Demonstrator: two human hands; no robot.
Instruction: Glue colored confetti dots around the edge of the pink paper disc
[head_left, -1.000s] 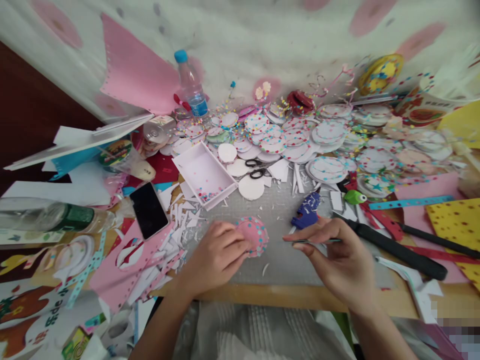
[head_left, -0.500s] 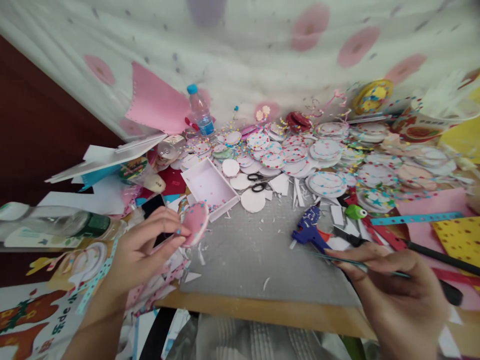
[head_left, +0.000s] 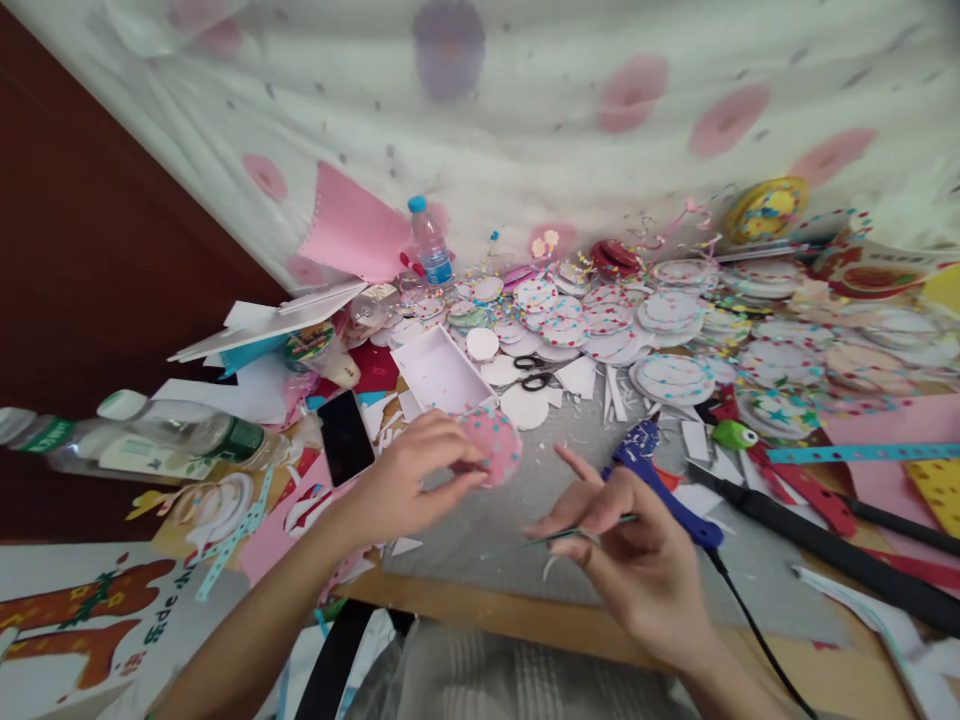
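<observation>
Between the thumb and fingers of my left hand (head_left: 431,465) is a pink disc (head_left: 493,447) with small blue and red dots round its edge. The disc is tilted above the grey mat (head_left: 480,550), in front of a white open box (head_left: 441,370). My right hand (head_left: 630,545) pinches a thin, pointed metal tool (head_left: 559,538), probably tweezers, whose tip points left, below and right of the disc. Behind that hand, a blue glue gun (head_left: 651,475) lies on the mat.
Many decorated white discs (head_left: 673,378) crowd the back. Black scissors (head_left: 534,372) lie centrally. A phone (head_left: 345,437) and plastic bottles (head_left: 180,440) are left. A black rod-like tool (head_left: 817,535) lies right, and a cable (head_left: 765,640) runs off the front edge.
My right hand has moved left with the thin tool, closer to the disc. My left hand has moved right with the pink disc, which now shows more of its face. The camera view has shifted.
</observation>
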